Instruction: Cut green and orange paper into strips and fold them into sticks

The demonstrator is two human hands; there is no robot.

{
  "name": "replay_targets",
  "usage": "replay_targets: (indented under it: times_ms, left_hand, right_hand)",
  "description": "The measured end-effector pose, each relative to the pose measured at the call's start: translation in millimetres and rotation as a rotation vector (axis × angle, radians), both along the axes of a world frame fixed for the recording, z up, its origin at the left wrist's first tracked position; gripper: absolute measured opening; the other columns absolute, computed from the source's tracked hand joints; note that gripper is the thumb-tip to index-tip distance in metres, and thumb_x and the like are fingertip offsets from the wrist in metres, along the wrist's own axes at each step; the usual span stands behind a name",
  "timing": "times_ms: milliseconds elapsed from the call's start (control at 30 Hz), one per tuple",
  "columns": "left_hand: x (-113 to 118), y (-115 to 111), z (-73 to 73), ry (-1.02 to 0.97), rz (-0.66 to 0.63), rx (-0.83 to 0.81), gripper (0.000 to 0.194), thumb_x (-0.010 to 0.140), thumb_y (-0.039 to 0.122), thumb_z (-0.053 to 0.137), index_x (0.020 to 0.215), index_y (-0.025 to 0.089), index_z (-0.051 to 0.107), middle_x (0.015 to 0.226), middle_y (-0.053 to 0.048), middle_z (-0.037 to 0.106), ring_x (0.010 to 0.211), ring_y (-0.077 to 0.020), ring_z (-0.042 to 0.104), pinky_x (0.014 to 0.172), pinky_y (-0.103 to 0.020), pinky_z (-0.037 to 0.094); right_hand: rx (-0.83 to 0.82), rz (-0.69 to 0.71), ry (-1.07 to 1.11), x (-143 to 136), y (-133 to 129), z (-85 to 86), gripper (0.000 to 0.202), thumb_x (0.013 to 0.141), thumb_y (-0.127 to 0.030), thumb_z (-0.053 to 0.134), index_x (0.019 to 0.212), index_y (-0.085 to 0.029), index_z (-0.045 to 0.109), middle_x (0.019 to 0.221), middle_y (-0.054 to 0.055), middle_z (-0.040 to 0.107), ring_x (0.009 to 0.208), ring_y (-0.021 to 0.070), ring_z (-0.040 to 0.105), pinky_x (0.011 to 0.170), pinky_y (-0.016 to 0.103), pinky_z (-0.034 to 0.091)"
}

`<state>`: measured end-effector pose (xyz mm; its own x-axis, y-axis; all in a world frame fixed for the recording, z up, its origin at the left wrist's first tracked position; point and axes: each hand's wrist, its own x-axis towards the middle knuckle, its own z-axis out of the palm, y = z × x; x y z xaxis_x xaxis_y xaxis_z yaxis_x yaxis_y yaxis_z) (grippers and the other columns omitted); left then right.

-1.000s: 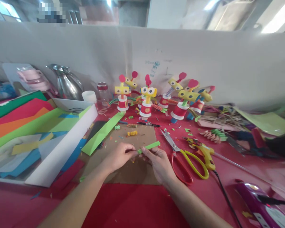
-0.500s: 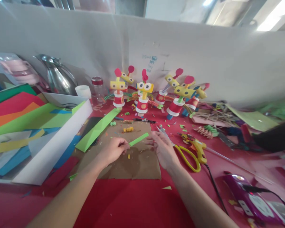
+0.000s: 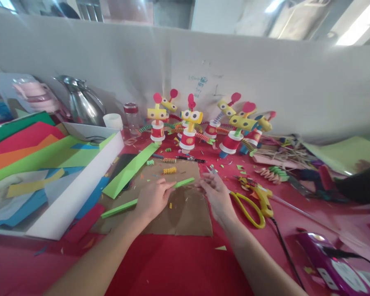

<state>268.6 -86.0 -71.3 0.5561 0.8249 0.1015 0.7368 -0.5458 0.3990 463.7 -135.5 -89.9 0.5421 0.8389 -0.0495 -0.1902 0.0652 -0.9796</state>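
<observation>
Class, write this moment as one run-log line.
left hand: holding narrow green strip | right hand: open near strip's tip, partly hiding scissors | cardboard: beneath left hand

Smooth, matt paper strip (image 3: 185,182)

Green strip (image 3: 185,182), brown cardboard (image 3: 194,220)

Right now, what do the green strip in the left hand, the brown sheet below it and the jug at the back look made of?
Green strip: matte paper or thin card, judging by its flat colour and clean edges.
Brown sheet: probably cardboard, dull brown and stiff-looking.
Jug: likely polished stainless steel, from its silvery, streaked reflections, though a metallic coating is possible.
</observation>
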Motion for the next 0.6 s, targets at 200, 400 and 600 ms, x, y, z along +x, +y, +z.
replay_targets:
  times_ms: [200, 400, 600]
  left_hand:
    - [3, 2, -7.8, 0.124, 0.046, 0.087, 0.034, 0.096, 0.031, 0.043, 0.116, 0.027, 0.07, 0.104, -0.005, 0.064, 0.09, -0.0198, 0.062, 0.069, -0.029, 0.043]
    - [3, 3, -11.1, 0.089, 0.019, 0.124, 0.032, 0.096, 0.028, 0.043, 0.11, 0.024, 0.072, 0.099, -0.005, 0.063, 0.091, -0.0187, 0.06, 0.075, -0.03, 0.042]
    - [2, 0, -11.3, 0.075, 0.028, 0.153, 0.027, 0.093, 0.023, 0.049, 0.104, 0.025, 0.073, 0.097, -0.004, 0.064, 0.088, -0.0188, 0.06, 0.075, -0.032, 0.043]
  right_hand:
    - [-0.204, -0.11, -1.03, 69, -22, 32.7, 0.01, 0.078, -0.029, 0.058, 0.084, -0.023, 0.063, 0.085, 0.007, 0.069, 0.083, 0.0248, 0.064, 0.081, 0.04, 0.045]
    - [-0.904, -0.242, -1.361, 138, -66, 27.0, 0.017, 0.084, -0.036, 0.058, 0.088, -0.02, 0.064, 0.087, 0.023, 0.067, 0.087, 0.0339, 0.067, 0.071, 0.041, 0.043]
    - [-1.002, -0.179, -1.334, 152, -73, 10.2, 0.023, 0.082, -0.035, 0.059, 0.097, -0.018, 0.06, 0.088, 0.018, 0.068, 0.085, 0.0315, 0.068, 0.067, 0.034, 0.045]
